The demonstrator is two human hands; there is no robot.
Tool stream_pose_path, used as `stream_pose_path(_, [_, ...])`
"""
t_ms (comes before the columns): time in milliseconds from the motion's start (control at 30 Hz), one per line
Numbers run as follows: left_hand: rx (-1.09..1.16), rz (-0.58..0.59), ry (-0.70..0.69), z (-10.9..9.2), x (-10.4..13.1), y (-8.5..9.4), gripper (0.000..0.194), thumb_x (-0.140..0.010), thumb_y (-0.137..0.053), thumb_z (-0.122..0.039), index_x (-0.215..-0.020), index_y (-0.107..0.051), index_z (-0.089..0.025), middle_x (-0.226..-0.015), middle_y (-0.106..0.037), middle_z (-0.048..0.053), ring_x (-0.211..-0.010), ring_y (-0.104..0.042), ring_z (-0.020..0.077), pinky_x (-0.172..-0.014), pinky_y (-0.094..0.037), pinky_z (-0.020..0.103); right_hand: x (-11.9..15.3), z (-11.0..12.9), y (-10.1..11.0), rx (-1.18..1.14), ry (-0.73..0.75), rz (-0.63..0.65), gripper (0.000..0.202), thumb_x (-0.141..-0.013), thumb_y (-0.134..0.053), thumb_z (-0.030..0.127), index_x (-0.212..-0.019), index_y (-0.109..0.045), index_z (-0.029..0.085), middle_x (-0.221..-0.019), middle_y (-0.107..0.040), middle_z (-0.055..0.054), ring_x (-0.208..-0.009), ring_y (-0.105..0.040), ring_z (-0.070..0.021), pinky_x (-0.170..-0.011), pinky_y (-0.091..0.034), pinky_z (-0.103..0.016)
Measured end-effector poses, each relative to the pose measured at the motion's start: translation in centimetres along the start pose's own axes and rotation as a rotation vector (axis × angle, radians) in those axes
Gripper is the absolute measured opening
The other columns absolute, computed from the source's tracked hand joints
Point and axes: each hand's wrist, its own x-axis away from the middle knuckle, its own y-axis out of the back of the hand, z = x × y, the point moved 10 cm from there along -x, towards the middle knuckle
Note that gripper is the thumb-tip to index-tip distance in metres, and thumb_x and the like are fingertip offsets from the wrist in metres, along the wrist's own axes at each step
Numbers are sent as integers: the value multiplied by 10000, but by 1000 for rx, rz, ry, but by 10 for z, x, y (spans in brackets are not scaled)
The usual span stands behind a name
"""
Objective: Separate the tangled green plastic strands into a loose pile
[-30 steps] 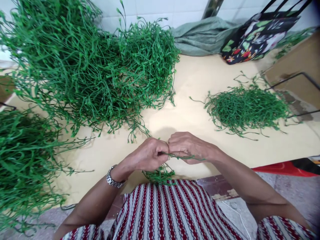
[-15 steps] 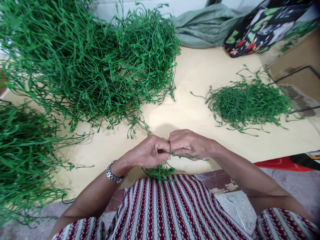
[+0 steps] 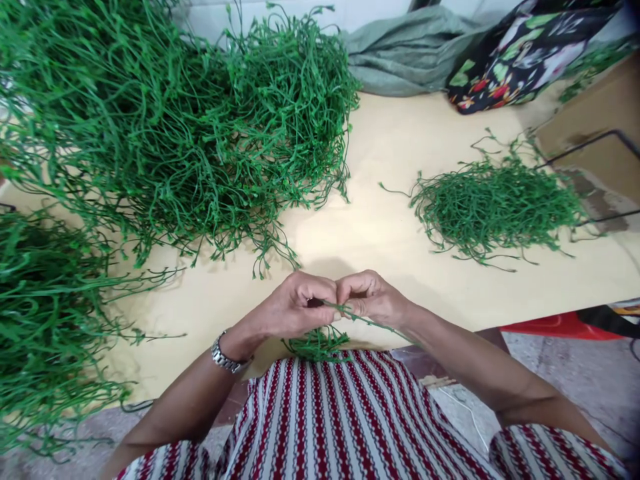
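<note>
Both hands meet over the table's front edge, fingertips touching. My left hand, with a metal watch on its wrist, is closed on thin green stems. My right hand pinches the same stems between thumb and forefinger; they trail out to the right beneath it. Just below my left hand, a small clump of green stems lies at the table edge against the striped garment. The stem ends inside my left fist are hidden.
A large heap of green stems fills the back left, another pile the left edge. A smaller pile lies on the table at right, beside a cardboard box. Grey cloth and floral cloth are behind.
My right hand has turned and lowered slightly, its forearm drawn inward. The stems now slant more steeply down to the right. My left hand has barely moved.
</note>
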Motion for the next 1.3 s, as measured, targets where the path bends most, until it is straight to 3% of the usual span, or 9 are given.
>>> stream_pose_path(133, [1, -19, -22, 0, 2, 0, 258, -744, -547, -187, -510, -446, -152, -513, -373, -34, -491, -338, 82, -489, -269, 242, 0, -10, 2, -55, -63, -20, 326, -637, -744, 391, -638, -578, 110, -544, -489, 36, -490, -397, -52, -474, -285, -187])
stream_pose_path(233, [22, -28, 7, 4, 2, 1, 244, -754, -550, -219, -535, -470, -148, -523, -383, -33, -499, -349, 83, -493, -280, 235, 1, -5, 2, 4, -54, 12, 336, -686, -700, 418, -652, -556, 116, -555, -472, 43, -500, -392, -48, -478, -292, -183])
stream_pose_path(400, [-134, -24, 63, 12, -2, 6, 202, -776, -506, -194, -583, -486, -140, -535, -386, -42, -507, -350, 75, -489, -275, 211, 2, 8, 3, 362, -49, 96, 215, -785, -616, 324, -797, -525, 129, -712, -487, 30, -641, -443, -55, -592, -352, -185])
stream_pose_path(533, [-303, 58, -13, 3, -4, -2, 207, -771, -467, -118, -567, -447, -144, -534, -360, -52, -494, -331, 65, -488, -259, 206, 0, 6, 6, 565, -59, 152, 242, -786, -611, 325, -696, -504, 128, -613, -420, 56, -567, -369, -49, -516, -291, -175])
stream_pose_path(767, [-160, 116, -59, -3, -4, -15, 264, -740, -461, -67, -526, -341, -165, -539, -317, -55, -502, -302, 68, -491, -252, 217, 6, 12, -6, 424, 127, 233, 324, -819, -554, 393, -654, -503, 119, -586, -372, 56, -517, -301, -42, -466, -230, -182])
stream_pose_path(1000, [1, 87, 1, 6, -3, -12, 305, -722, -495, -109, -483, -313, -168, -506, -268, -60, -476, -241, 63, -454, -192, 238, 4, 0, -4, 201, 88, 83, 328, -782, -597, 380, -609, -492, 122, -548, -409, 51, -478, -322, -40, -444, -234, -182])
stream_pose_path(1133, [59, -9, 40, 12, -1, 1, 302, -702, -526, -137, -470, -335, -165, -499, -282, -55, -470, -253, 63, -452, -211, 236, 6, 0, -3, 60, 95, 16, 348, -802, -556, 413, -600, -456, 148, -500, -415, 56, -441, -363, -51, -455, -309, -197])
stream_pose_path(1200, [103, -35, 60, 16, 0, 6, 254, -718, -555, -186, -502, -427, -152, -530, -370, -34, -494, -321, 74, -475, -266, 231, 8, 4, 3, 128, 96, -29, 335, -823, -528, 417, -627, -463, 153, -523, -432, 45, -467, -393, -64, -476, -337, -208])
stream_pose_path(1300, [183, -104, 64, 19, 1, 15, 219, -747, -589, -294, -602, -547, -135, -603, -469, -3, -551, -399, 93, -523, -320, 235, 9, 20, 18, 423, 137, -142, 301, -846, -508, 410, -695, -508, 150, -606, -464, 16, -555, -428, -81, -521, -357, -214])
